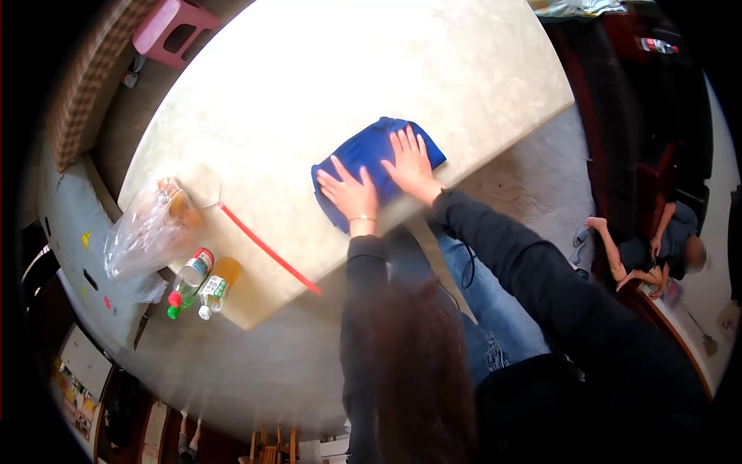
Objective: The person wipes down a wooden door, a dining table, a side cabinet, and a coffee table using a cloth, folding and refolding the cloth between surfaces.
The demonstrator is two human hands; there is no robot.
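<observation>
A folded piece of blue cloth (pixel 357 155) lies flat near the front edge of the pale table (pixel 278 116). My left hand (pixel 352 193) rests on its left part, fingers spread. On the right part lies my right hand (pixel 411 164), also flat with the fingers apart. Neither hand grips the cloth. Whether the cloth is a garment I cannot tell.
Left on the table are a clear plastic bag (pixel 151 228) with something brownish inside, several bottles (pixel 219 286) and a thin red strip (pixel 267 249). A pink stool (pixel 174 32) stands beyond. At the right, a person (pixel 657 240) sits near dark furniture.
</observation>
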